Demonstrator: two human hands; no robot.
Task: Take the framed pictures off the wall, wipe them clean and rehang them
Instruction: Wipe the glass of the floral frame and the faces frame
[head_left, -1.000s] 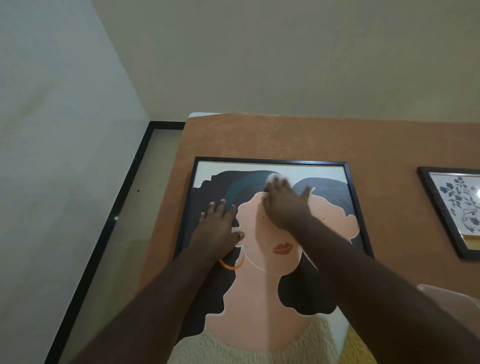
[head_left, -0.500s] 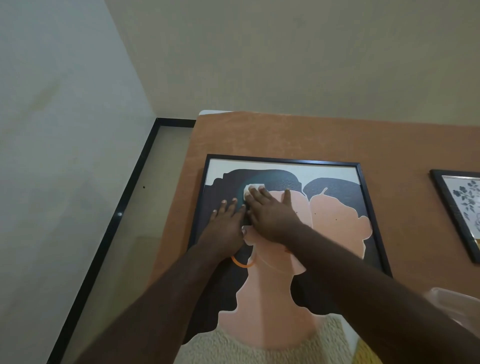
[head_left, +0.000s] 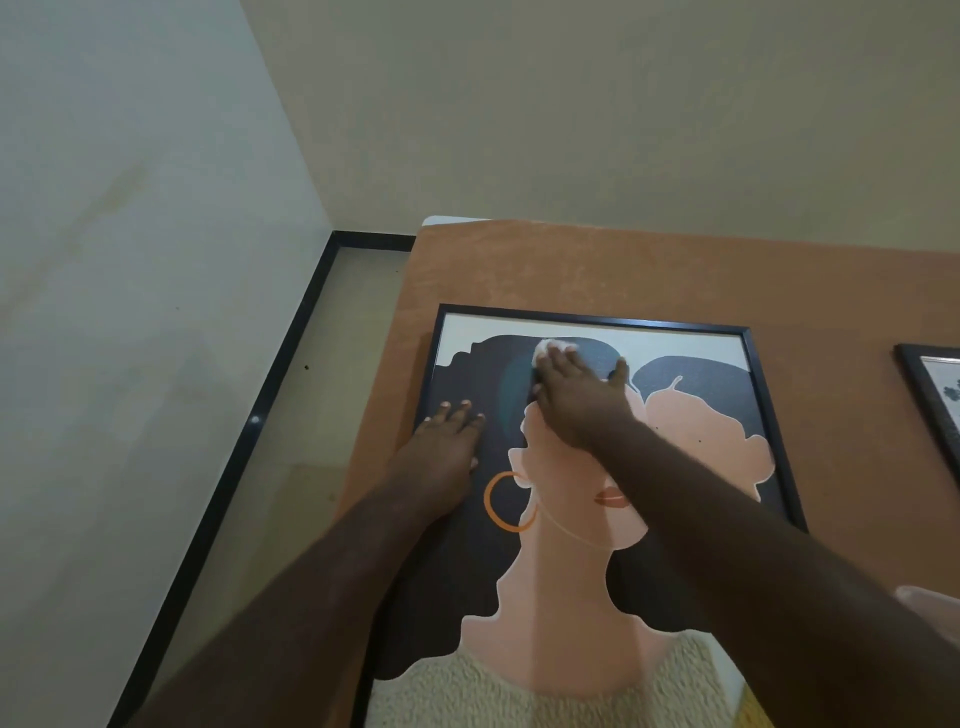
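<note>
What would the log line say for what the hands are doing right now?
step: wiping | right hand: presses white cloth on portrait top | left hand: flat on portrait, steadying | second frame: untouched

Premises appear domestic: a room in a home. Evidence: plain cream walls (head_left: 571, 104) meeting at a corner, black skirting (head_left: 270, 415) along a pale tiled floor (head_left: 291, 467), and a table covered in orange-brown cloth (head_left: 571, 270) set against the wall. Decorative framed art lies on it: a large portrait print (head_left: 597, 519) and a smaller floral picture (head_left: 935, 389). No trade or office fittings visible.
</note>
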